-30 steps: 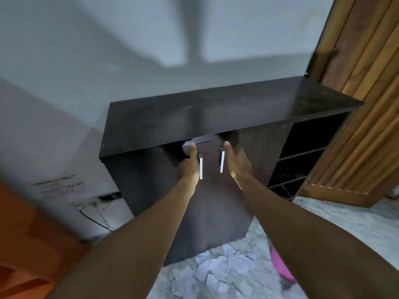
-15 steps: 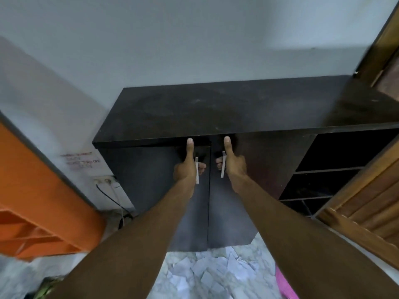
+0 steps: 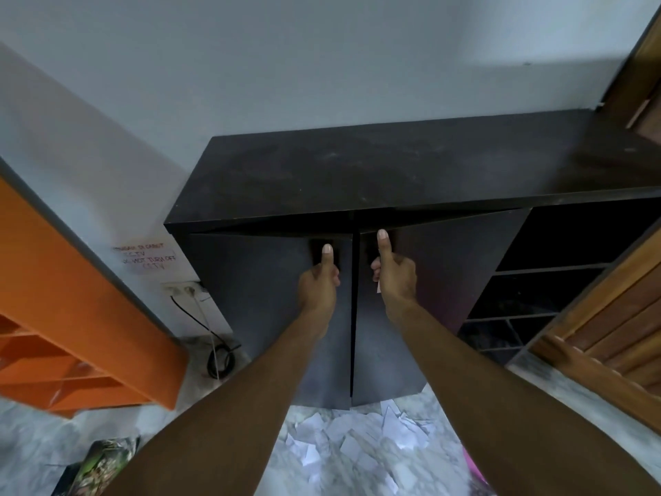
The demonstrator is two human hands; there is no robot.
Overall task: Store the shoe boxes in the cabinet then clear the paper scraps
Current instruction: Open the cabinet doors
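Both hands grip the door handles of a dark cabinet as its two doors stand slightly ajar.

The left hand (image 3: 319, 285) and the right hand (image 3: 395, 279) are each closed around a handle at the centre seam of the cabinet (image 3: 375, 173), thumbs pointing up; the handles themselves are almost wholly hidden under the fingers. A dark gap shows between the door tops and the cabinet's top panel, so the doors appear to be partly open. No shoe boxes can be seen here, and the interior is too dark to read, so whether any are stored cannot be told. The paper scraps (image 3: 357, 442) lie uncleared on the marble floor (image 3: 32, 442) just in front of the doors, below and between the forearms, well apart from both hands.
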